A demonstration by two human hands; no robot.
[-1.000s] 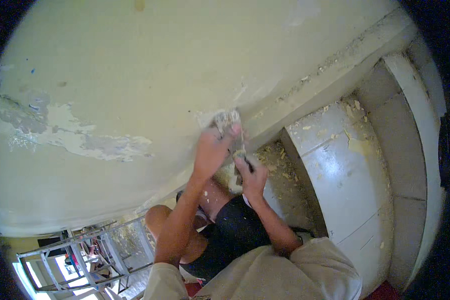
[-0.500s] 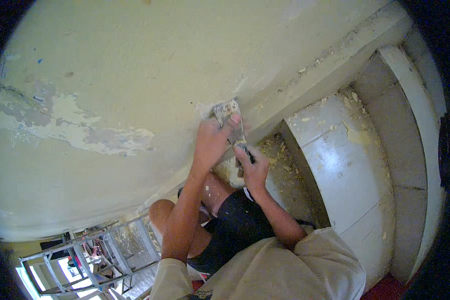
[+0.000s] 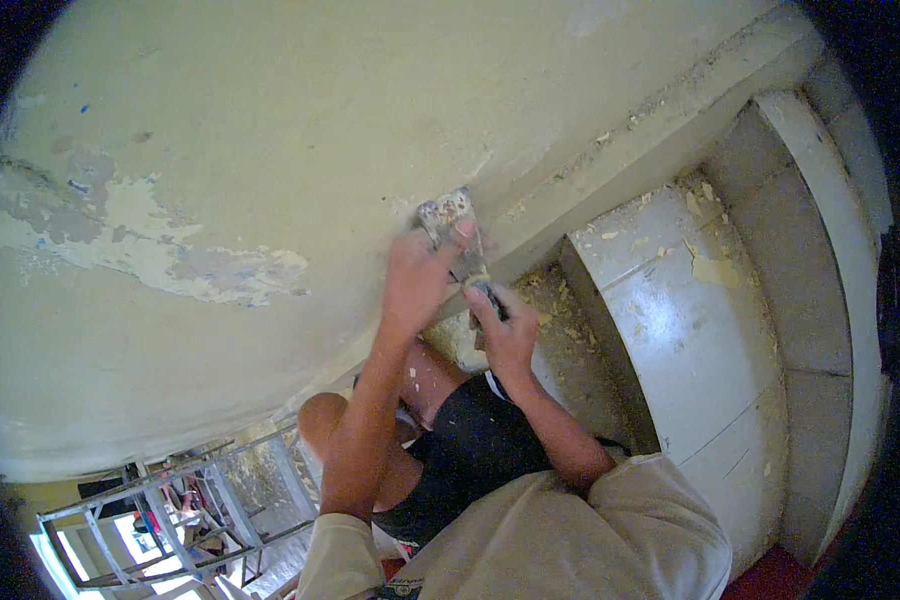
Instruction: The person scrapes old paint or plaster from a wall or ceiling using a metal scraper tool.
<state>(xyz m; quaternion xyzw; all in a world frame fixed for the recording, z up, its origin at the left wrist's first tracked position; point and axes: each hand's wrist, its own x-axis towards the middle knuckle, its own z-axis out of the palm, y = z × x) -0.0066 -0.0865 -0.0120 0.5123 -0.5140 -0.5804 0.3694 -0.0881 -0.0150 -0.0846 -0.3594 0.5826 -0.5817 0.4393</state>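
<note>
A broad-bladed scraper [image 3: 448,208], its metal blade smeared with pale paint, rests against the yellowish wall [image 3: 300,130]. My right hand [image 3: 510,335] is wrapped around its dark handle, at the end nearer my body. Higher up, my left hand [image 3: 415,280] grips the blade, the thumb lying across its face; motion smears those fingers a little. The blade's tip sits on a small pale scraped patch. Below my hands are my bent bare knees and dark shorts.
White stair treads [image 3: 685,310] littered with paint flakes rise on the right. A ledge [image 3: 660,130] runs along the wall's base. To the left is a large peeled patch [image 3: 190,265]. A metal ladder [image 3: 160,510] is at the lower left.
The blade has slid slightly up and left along the wall, my left hand moving with it. My right hand stays almost in place on the handle.
</note>
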